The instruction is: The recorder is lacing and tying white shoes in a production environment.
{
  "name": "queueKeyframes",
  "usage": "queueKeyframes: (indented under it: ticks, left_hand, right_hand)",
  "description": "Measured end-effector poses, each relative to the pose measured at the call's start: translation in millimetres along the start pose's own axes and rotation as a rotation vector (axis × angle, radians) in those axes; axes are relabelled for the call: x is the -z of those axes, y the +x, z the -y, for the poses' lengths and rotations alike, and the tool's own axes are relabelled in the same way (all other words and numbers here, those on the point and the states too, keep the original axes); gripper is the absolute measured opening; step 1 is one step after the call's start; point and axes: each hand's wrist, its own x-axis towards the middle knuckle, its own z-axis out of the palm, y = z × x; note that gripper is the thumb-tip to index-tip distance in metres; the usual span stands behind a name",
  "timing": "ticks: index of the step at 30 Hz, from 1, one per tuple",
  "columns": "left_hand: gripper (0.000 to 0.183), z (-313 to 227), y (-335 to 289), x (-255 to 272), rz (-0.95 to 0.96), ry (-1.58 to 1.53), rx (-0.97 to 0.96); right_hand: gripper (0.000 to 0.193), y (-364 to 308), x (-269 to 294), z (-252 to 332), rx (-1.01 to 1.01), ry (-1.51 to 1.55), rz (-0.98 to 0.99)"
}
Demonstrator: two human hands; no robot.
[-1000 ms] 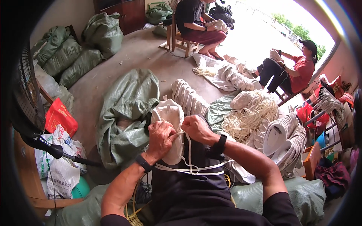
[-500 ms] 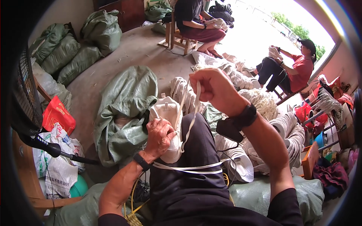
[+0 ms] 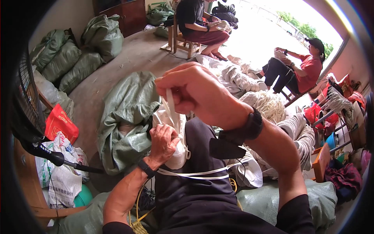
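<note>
A cream-white sneaker (image 3: 178, 159) rests on my left thigh, toe toward me. My left hand (image 3: 163, 142) is closed on its upper, fingertips at the lacing area; whether a lace is pinched there too is hidden. Raised over the shoe's far end, my right hand (image 3: 204, 93) pinches a white shoelace (image 3: 170, 102) between thumb and fingers, and the lace hangs down toward the shoe. The right hand hides part of the tongue and collar. Several loose white laces (image 3: 194, 174) lie across my lap.
A green woven sack (image 3: 126, 128) lies left of the shoe. Bundled white shoes (image 3: 298, 134) are piled at the right. A black fan (image 3: 29, 105) and red bag (image 3: 61, 124) stand at far left. Two people (image 3: 198, 27) sit farther off, holding pale items.
My right hand has moved left and nearer, from above my knee to over the shoe, carrying the lace with it. My left hand stays on the shoe.
</note>
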Motion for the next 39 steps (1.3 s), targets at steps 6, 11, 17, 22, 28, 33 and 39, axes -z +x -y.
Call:
queueKeyframes:
  ticks: [6,11,17,22,28,33,39]
  left_hand:
    - [0.027,7.7,-2.0,-5.6,0.012,0.008,-0.005]
    - [0.026,2.9,0.6,-1.1,0.012,0.015,0.015]
    - [0.021,-3.6,0.8,18.5,-0.119,-0.331,0.099]
    - [0.021,26.8,-30.0,33.8,-0.002,-0.221,0.698]
    - [0.068,78.1,-38.8,31.1,0.647,-0.85,1.494]
    - [0.042,106.8,-52.7,5.8,0.494,-1.472,1.496]
    - [0.021,143.8,-70.6,15.8,0.026,-1.678,1.524]
  right_hand:
    - [0.016,3.6,-10.4,3.8,0.511,-0.408,-0.061]
    - [0.015,-16.7,-16.5,15.3,0.247,-0.323,-0.101]
    - [0.029,-79.9,36.7,39.1,-0.597,0.35,-0.206]
    - [0.046,-158.4,84.4,38.2,-0.588,0.018,-0.014]
    - [0.037,-258.7,123.2,5.3,-0.887,-0.049,-0.24]
    - [0.027,-334.9,153.4,-30.8,-0.836,0.261,-0.754]
    - [0.036,-345.5,129.8,-95.3,-1.323,-0.163,-0.539]
